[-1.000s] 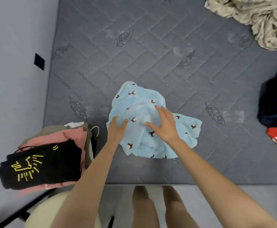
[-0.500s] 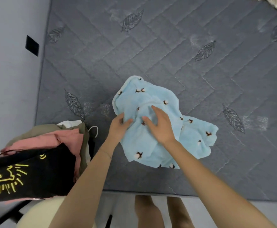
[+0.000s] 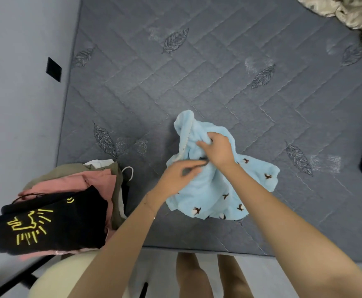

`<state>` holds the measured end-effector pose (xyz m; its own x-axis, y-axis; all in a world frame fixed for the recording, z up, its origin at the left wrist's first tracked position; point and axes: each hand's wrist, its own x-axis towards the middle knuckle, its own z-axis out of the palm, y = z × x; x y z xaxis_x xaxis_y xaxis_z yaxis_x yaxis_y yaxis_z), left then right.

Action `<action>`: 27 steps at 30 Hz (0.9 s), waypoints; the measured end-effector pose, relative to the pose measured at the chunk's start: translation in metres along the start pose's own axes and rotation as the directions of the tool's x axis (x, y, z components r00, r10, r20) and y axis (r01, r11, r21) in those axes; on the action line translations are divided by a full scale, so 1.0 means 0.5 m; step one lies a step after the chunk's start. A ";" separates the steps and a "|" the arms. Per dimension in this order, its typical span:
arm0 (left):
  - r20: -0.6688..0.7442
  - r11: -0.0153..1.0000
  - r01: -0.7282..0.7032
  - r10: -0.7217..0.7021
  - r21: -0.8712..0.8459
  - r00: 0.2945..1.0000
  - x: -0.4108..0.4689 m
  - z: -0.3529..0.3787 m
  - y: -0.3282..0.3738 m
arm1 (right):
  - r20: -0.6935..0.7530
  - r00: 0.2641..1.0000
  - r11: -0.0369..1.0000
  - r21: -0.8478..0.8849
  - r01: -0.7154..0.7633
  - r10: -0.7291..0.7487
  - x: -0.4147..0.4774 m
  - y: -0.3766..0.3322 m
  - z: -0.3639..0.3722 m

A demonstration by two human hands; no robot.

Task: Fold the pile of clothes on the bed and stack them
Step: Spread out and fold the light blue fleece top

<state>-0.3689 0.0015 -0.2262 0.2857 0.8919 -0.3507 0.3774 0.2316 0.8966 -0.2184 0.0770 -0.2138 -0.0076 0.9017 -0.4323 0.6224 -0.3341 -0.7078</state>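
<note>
Near left sits the stack (image 3: 53, 211). Both grips are closed on the blue garment (image 3: 216, 194), bunched near the bed's (image 3: 197, 82) near edge: the left hand (image 3: 175, 177) pinches an edge, the right hand (image 3: 218, 150) clutches a fold. Folding looks barely begun; next it needs spreading flat. Unfolded clothes (image 3: 352, 16) lie far right.

— What is different from a second ago?
— The right hand (image 3: 218, 150) lay flat on the light blue garment (image 3: 214, 190) then. Now it grips a bunch of the upper part, gathered into a ridge.
— And the left hand (image 3: 175, 177)?
— It was spread at the left edge. Now its fingers bend toward the middle, just below the right hand, too blurred to show a pinch.
— The cloth itself?
— Narrower and heaped, with a white trim showing.
</note>
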 end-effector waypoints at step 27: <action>-0.246 0.960 0.174 -0.227 -0.218 0.942 -0.001 -0.103 0.312 | 0.153 0.987 0.866 0.487 -0.115 0.046 -0.232 -0.082 -0.289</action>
<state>-0.3556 0.0574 -0.0724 -0.0334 0.8834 -0.4674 0.2202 0.4627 0.8587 -0.1301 0.0258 -0.0540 -0.0985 0.8330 -0.5444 0.1584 -0.5270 -0.8350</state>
